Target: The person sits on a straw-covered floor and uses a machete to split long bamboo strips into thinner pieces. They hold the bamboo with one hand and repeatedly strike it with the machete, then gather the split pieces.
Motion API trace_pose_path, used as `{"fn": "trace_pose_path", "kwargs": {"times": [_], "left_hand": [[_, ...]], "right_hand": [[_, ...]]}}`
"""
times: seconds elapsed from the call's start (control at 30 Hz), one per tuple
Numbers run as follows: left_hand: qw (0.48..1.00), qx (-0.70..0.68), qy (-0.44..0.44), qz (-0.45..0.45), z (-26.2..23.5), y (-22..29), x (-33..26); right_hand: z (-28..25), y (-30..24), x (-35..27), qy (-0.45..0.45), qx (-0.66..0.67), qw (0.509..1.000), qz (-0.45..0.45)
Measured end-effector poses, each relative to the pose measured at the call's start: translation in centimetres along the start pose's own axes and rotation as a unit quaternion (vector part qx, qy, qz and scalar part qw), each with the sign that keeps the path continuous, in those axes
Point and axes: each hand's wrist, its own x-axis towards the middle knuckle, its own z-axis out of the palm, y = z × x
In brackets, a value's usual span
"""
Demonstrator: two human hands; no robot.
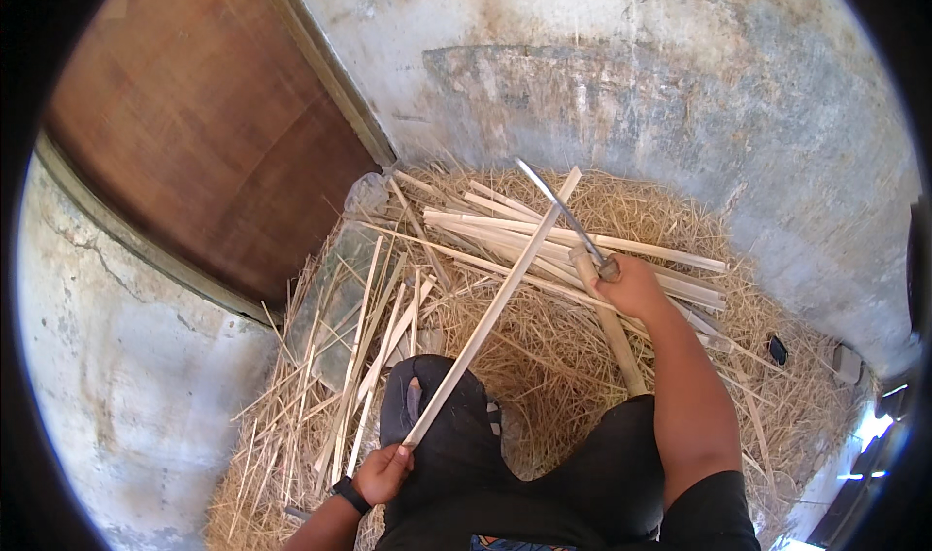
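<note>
My left hand grips the near end of a long pale bamboo strip that slants up and away over my knee. My right hand is closed on the wooden handle of a long-bladed knife. The blade rests against the strip near its far end. A short bamboo pole lies under my right forearm. I wear a dark watch on my left wrist and black clothing.
Split bamboo strips lie piled on a bed of straw shavings. Thin slivers are strewn at the left. A brown wooden door and stained concrete wall stand behind. A small dark object lies at right.
</note>
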Motion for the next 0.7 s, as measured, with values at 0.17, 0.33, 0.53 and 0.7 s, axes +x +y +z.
{"fn": "trace_pose_path", "kwargs": {"times": [0.17, 0.33, 0.53, 0.7], "left_hand": [[0.999, -0.033, -0.024, -0.01, -0.2, -0.3, 0.4], [0.989, 0.128, 0.029, 0.073, 0.1, 1.2, -1.6], [0.947, 0.271, 0.122, 0.121, -1.9, 3.3, -3.0], [0.888, 0.38, 0.192, 0.175, -4.4, 6.5, 0.1]], "right_hand": [[2.9, -5.1, -2.5, -0.158, -0.123, 0.953, -0.229], [1.6, -4.7, -2.7, -0.135, -0.073, 0.976, -0.158], [-1.5, 4.9, 0.7, 0.19, 0.057, 0.969, 0.146], [-2.2, 7.1, 0.6, 0.289, 0.261, 0.898, 0.204]]}}
